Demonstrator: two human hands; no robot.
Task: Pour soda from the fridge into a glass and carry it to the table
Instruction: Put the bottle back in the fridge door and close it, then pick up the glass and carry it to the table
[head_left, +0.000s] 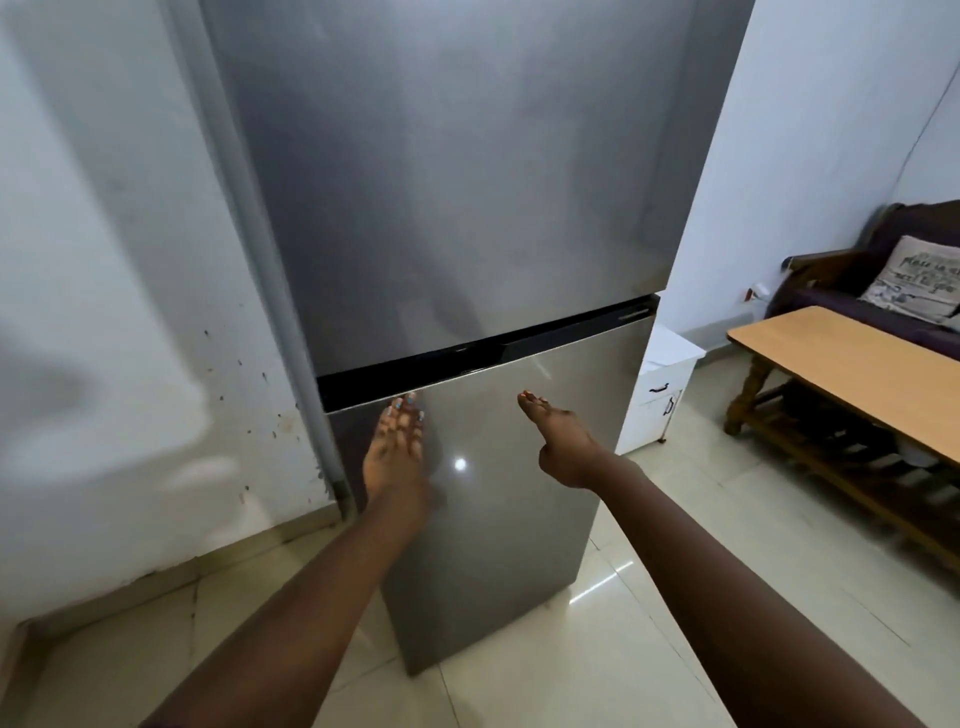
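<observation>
Both hands are open and empty: left hand (397, 447) fingertips at the fridge (467, 208) door seam, twelve o'clock; right hand (558, 441) just short.

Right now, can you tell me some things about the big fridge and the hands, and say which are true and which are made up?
1. Both doors of the tall silver metal fridge are shut. True.
2. The left hand holds a glass. False: it is empty, fingers reaching toward the lower door's top edge.
3. The right hand is open and empty. True.
4. The long wooden table stands left of the fridge. False: it stands to the right.
5. A soda bottle is on the floor. False: no bottle shows.
</observation>
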